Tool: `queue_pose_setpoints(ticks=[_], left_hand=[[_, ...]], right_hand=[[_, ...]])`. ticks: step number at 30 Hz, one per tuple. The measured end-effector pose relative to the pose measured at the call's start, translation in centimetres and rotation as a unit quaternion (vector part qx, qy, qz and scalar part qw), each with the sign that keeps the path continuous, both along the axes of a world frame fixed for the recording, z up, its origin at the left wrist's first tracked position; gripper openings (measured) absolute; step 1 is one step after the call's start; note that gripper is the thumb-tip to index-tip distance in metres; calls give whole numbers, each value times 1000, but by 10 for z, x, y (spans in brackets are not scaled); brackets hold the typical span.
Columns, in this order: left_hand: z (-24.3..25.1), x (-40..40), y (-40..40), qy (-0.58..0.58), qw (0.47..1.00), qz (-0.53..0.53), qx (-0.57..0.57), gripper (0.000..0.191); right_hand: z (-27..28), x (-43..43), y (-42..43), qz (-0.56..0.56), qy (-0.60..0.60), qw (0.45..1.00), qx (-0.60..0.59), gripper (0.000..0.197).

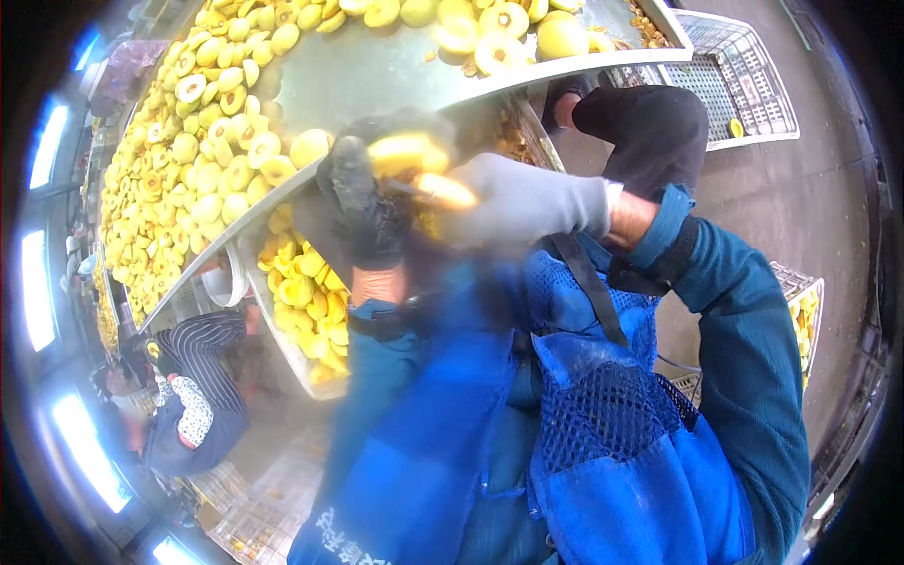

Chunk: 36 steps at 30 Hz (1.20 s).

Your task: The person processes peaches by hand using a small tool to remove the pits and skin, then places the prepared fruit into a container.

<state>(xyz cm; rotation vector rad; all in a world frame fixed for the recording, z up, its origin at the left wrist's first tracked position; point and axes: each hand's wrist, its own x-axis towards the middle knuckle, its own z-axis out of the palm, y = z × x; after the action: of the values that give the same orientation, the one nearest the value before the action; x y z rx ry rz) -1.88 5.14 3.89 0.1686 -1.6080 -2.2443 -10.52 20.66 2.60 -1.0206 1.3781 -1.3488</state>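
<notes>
My left hand (364,194), in a black glove, grips a yellow fruit half (406,154), likely a peach, above my lap. My right hand (522,198), in a grey knit glove, is closed close beside it. A thin dark tool (402,188) runs from the right fingers towards the fruit; its shape is blurred. Another bright yellow piece (448,191) shows at the right fingertips, and I cannot tell whether it is fruit or a handle. Both hands are just off the near edge of a metal-topped table (339,78) bearing many yellow fruit halves (233,155).
Below the table edge, a white crate (311,392) holds yellow fruit pieces (304,282). Brown pits (515,138) lie in a container beyond my hands. Another crate (766,92) stands on the floor at right, and a filled crate (812,318) nearer. A co-worker (198,395) sits at left.
</notes>
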Motion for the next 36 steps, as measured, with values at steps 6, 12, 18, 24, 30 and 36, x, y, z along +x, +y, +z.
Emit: queue_pose_setpoints(ticks=[6,12,18,24,30,36], left_hand=[[-41,-27,5,11,967,43,252,29],[-52,-22,-6,-8,964,224,141,39],[-65,83,-60,-25,930,360,63,46],[-159,262,-97,-240,757,574,-201,32],[-125,235,-106,-302,743,532,-269,37],[-48,30,-107,-55,743,363,-560,35]], right_hand=[[-46,3,-24,-171,370,909,87,36],[-142,-15,-20,-176,452,868,111,35],[-178,-17,23,-96,351,855,369,33],[-226,-26,29,-154,273,890,330,28],[-178,-17,21,12,481,824,301,28],[-157,-13,10,-101,330,889,301,32]])
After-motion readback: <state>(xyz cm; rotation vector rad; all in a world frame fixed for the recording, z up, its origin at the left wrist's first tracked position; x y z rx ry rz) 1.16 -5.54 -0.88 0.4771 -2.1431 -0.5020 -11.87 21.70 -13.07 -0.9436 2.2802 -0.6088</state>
